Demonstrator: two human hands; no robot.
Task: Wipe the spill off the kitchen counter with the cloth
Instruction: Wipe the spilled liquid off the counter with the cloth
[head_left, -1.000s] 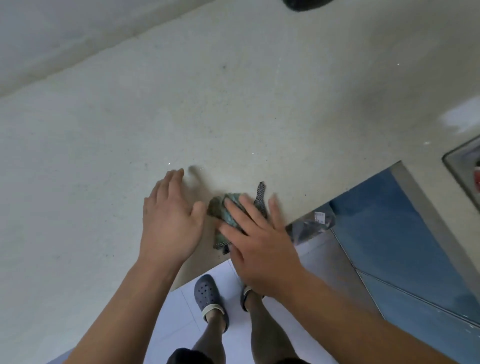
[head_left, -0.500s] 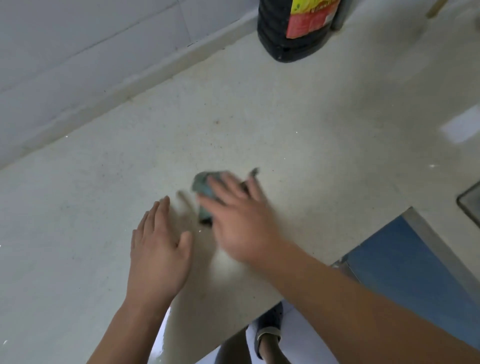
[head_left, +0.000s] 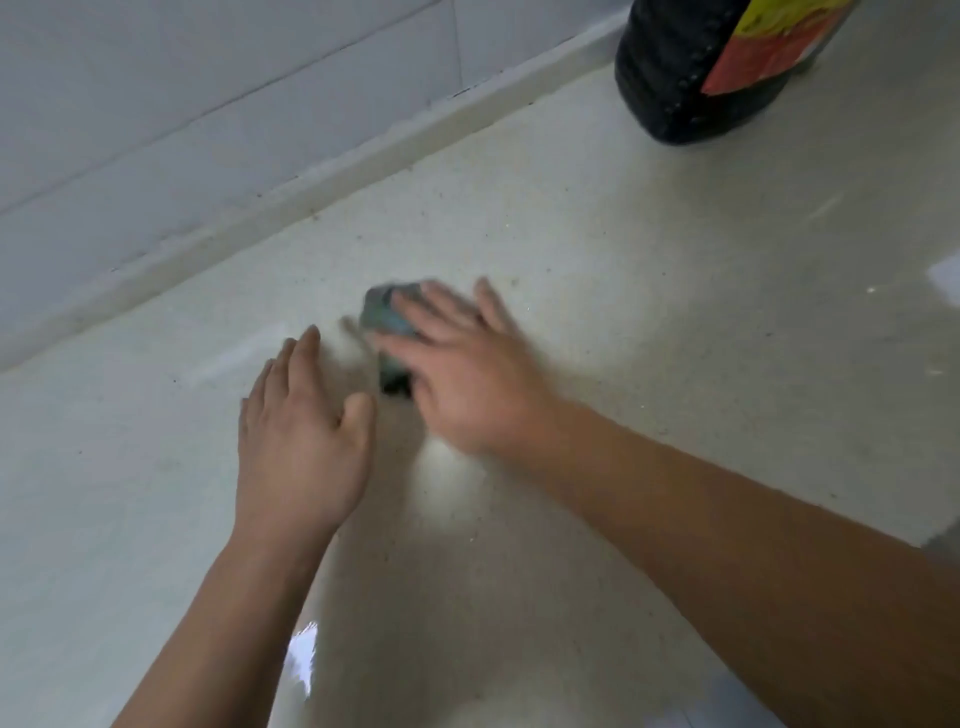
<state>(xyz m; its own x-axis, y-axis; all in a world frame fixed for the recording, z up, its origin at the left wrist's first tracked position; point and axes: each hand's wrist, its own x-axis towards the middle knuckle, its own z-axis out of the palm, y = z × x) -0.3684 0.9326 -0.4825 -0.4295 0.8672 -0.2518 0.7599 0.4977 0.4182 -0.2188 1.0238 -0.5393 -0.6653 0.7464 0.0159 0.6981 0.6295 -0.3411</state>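
Note:
A small bunched grey-green cloth (head_left: 387, 325) lies on the pale speckled counter (head_left: 649, 322), near its middle. My right hand (head_left: 467, 374) presses flat on top of the cloth, fingers spread and blurred by motion, covering its right part. Just to the cloth's left, my left hand (head_left: 298, 441) rests palm down on the counter with fingers together, apart from the cloth. I cannot make out a distinct spill; a faint wet sheen (head_left: 304, 660) shows near the counter's front edge.
A large dark bottle (head_left: 696, 78) with a red and yellow label stands at the back right of the counter. A tiled wall (head_left: 208, 104) with a low upstand runs along the back. The counter's front edge lies at the bottom right.
My right hand has slid the cloth away from the counter's front edge toward the wall. My left hand has stayed flat beside it. The view has tilted up, bringing the bottle and wall in.

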